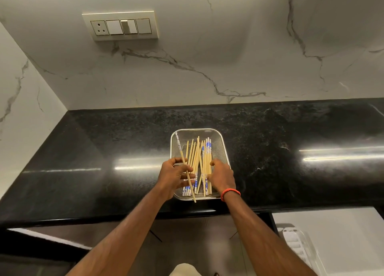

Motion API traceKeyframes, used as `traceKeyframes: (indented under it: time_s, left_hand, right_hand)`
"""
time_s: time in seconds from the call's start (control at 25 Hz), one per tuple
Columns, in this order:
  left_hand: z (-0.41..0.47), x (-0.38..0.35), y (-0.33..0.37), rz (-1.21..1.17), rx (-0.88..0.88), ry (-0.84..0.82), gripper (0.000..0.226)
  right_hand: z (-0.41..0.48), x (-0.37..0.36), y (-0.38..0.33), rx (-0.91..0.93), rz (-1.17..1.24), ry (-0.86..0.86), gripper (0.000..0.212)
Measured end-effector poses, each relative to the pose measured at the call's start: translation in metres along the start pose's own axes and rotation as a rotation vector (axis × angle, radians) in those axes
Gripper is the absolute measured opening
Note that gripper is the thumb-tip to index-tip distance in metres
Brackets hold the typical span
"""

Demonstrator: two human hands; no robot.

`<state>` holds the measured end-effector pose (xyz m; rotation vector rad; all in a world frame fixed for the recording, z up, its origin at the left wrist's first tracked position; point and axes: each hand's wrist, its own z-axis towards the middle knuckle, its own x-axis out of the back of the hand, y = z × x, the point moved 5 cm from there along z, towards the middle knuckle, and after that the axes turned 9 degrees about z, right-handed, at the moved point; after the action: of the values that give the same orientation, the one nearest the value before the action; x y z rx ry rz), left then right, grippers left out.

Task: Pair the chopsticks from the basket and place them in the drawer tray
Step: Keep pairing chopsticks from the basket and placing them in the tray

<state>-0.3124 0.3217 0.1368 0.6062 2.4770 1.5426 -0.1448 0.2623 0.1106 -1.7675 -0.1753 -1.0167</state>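
Chopstick of pale bamboo (181, 151), pinched in left hand (174, 176), slants over rectangular steel-mesh basket (219, 147); right hand (222, 176) touches piled chopsticks (200, 155), grip unclear.

Dim warm light, streaky glare on the black countertop (270, 151), wide-angle bending at the edges, slight softness.

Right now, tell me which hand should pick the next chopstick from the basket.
Probably right. The right hand looks free, its fingers touching the loose chopsticks in the basket; the left hand is busy gripping a single chopstick.
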Motion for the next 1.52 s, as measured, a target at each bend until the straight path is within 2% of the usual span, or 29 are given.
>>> traceKeyframes:
  time_s: [0.16,0.44,0.76,0.96,1.08,1.16,1.32,1.4,1.52]
  left_hand:
    - [0.003,-0.005,0.001,-0.031,0.017,-0.017,0.02]
    - [0.01,-0.014,0.005,-0.079,0.009,-0.067,0.02]
    - [0.017,-0.021,0.001,-0.019,0.007,-0.094,0.017]
    - [0.019,-0.02,0.003,-0.053,0.03,-0.121,0.016]
    - [0.019,-0.017,0.003,-0.091,0.044,-0.132,0.022]
    - [0.019,-0.013,0.003,-0.108,0.052,-0.131,0.025]
    - [0.018,-0.007,0.001,-0.138,0.055,-0.114,0.029]
    - [0.017,-0.003,-0.002,-0.133,0.057,-0.104,0.028]
    - [0.017,0.002,-0.005,-0.128,0.059,-0.093,0.027]
  right_hand:
    - [-0.002,0.01,-0.007,0.018,0.097,0.06,0.038]
    - [-0.023,0.015,-0.02,0.045,0.492,0.016,0.027]
    - [-0.036,0.008,-0.027,0.051,0.619,-0.071,0.028]
    - [-0.031,0.013,-0.02,0.067,0.598,-0.142,0.02]
    - [-0.017,0.02,-0.007,0.001,0.602,-0.047,0.009]
    - [-0.003,0.02,0.002,-0.021,0.447,0.002,0.01]
    - [0.011,-0.004,0.001,0.05,0.003,-0.087,0.02]
    - [0.012,-0.012,0.001,0.056,-0.04,-0.072,0.019]
    - [0.018,-0.015,0.004,0.017,0.039,-0.057,0.03]
